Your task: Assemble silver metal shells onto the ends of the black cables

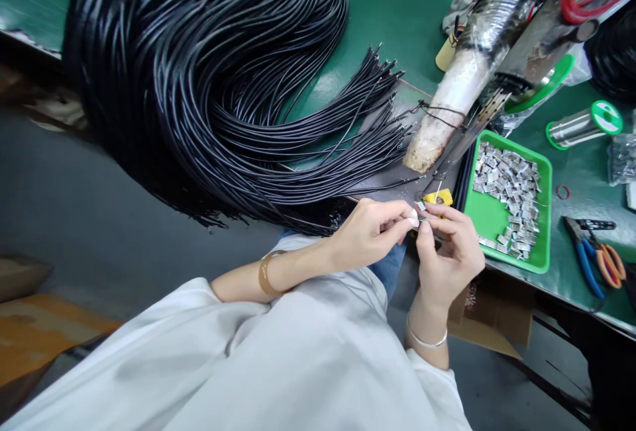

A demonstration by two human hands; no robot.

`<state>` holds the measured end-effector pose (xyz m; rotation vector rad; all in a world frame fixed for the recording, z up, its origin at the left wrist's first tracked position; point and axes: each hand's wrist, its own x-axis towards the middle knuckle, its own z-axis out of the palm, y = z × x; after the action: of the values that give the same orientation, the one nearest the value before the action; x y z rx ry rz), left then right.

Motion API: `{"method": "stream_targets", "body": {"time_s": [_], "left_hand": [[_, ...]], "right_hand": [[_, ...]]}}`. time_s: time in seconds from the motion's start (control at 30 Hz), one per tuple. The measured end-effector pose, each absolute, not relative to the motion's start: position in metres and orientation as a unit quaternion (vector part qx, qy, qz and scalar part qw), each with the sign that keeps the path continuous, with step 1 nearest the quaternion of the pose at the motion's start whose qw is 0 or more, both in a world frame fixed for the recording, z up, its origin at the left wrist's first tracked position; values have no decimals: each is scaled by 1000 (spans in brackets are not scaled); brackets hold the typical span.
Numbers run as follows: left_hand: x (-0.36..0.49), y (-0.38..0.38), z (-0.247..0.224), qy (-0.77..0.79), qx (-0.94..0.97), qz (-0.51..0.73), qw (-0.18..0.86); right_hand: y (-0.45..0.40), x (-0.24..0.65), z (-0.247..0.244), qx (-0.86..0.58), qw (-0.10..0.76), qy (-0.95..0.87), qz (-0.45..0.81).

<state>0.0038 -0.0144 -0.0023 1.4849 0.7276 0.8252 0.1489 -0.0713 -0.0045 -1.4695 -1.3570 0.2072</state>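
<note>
At the lower centre, a person in a white top [308, 351] brings both hands together fingertip to fingertip. The left hand [365, 236] reaches in from the left, its thumb and forefinger in a narrow pinch with something white [413, 218] at the tips; whether it holds anything more cannot be told. The right hand [450, 252], from the lower right, appears to hold a small metal piece [421, 206] at its fingertips. The piece lies just beyond the left hand's tips and nearer the right forefinger; its long axis is too small to read.

Just behind is a yellow block [440, 196]. On the right, a green tray [545, 219] of metal clips [511, 183] sits on the green bench [591, 199], pliers [586, 265] beyond its right side. Black cables [238, 87] sweep across the upper left, their ends spread towards the hands. Farther off, a wrapped pole [447, 103] slants to the upper right, left of a wire spool [576, 130].
</note>
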Motion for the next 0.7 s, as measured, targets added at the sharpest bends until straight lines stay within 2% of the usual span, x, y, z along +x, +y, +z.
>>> {"method": "stream_targets", "body": {"time_s": [0.07,0.17,0.27,0.4,0.53,0.6,0.7], "left_hand": [[3,-13,1,297,548,307,719],[1,-9,4,271,464,272,798],[1,-7,4,284,466,294,785],[3,-7,2,306,471,335,756],[7,-6,0,315,452,366,750],[9,-4,-1,310,430,391,752],[11,-2,-3,308,413,407,754]], "right_hand": [[-72,145,-6,-615,523,-590,18],[-73,146,-8,-620,531,-572,77],[-72,150,-6,-624,561,-525,143],[-73,150,-3,-606,586,-536,42],[-75,146,-4,-551,559,-612,-92],[-74,145,-6,-539,548,-631,-104],[-72,147,-10,-561,572,-596,-51]]}}
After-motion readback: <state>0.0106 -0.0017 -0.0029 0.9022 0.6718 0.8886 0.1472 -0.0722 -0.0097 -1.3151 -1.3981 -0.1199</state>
